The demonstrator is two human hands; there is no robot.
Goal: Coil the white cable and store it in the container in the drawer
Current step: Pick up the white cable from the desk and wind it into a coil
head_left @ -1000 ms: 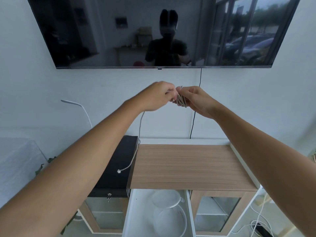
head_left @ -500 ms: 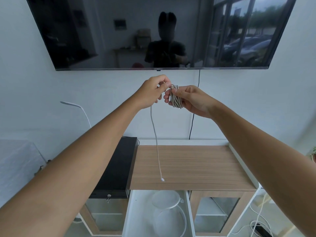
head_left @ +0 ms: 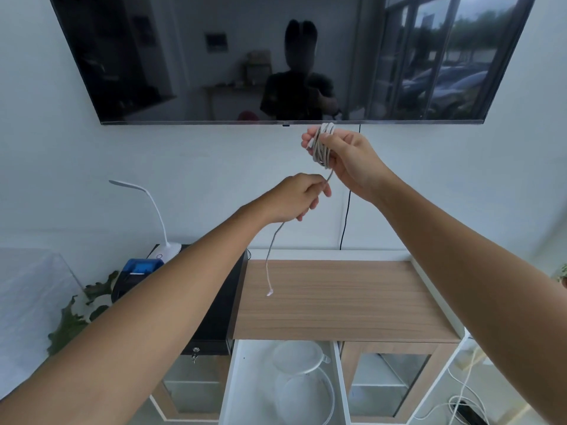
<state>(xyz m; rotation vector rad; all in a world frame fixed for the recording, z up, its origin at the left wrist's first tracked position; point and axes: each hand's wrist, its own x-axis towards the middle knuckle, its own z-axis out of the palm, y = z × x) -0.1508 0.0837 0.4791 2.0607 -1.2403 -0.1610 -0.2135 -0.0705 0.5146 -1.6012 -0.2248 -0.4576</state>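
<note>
Several loops of the white cable [head_left: 322, 145] are wound around the fingers of my right hand [head_left: 346, 161], held up just below the TV. My left hand [head_left: 299, 196] is lower and to the left, pinching the cable's free length. The loose tail hangs from that hand and its end plug dangles over the wooden cabinet top [head_left: 352, 299]. Below, the white drawer [head_left: 242, 381] stands open, with a round clear container [head_left: 306, 394] and its lid [head_left: 299, 355] inside.
A wall-mounted TV [head_left: 276, 56] hangs above, with a black cord [head_left: 346, 216] running down the wall. A black box [head_left: 217, 305], white desk lamp [head_left: 153, 210], blue device [head_left: 142, 266] and plant [head_left: 79, 311] are at the left. Cables lie on the floor at the right.
My left hand has dropped down and away from the right hand, drawing the cable's free length downward. My right hand with the coil has risen slightly to the right.
</note>
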